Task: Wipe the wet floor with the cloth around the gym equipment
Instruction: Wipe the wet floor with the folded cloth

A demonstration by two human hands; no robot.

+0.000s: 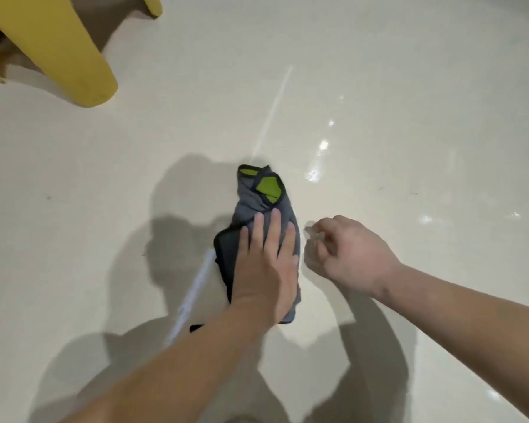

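Left hand point(264, 264) flat on cloth point(258, 206) — floor point(379, 71) glossy.

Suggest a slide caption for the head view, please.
Left hand presses grey cloth on glossy floor; right hand empty.

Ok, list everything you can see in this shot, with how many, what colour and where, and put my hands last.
cloth: one, grey with dark edging and lime-green patches, bunched on the floor at centre
floor: one, glossy off-white, fills the view; bright wet-looking glints to the right of the cloth
yellow equipment: one piece, yellow, top left, its legs standing on the floor
left hand: one, flat, palm down on the cloth, fingers spread
right hand: one, just right of the cloth, fingers loosely curled, holding nothing, close over the floor; contact unclear
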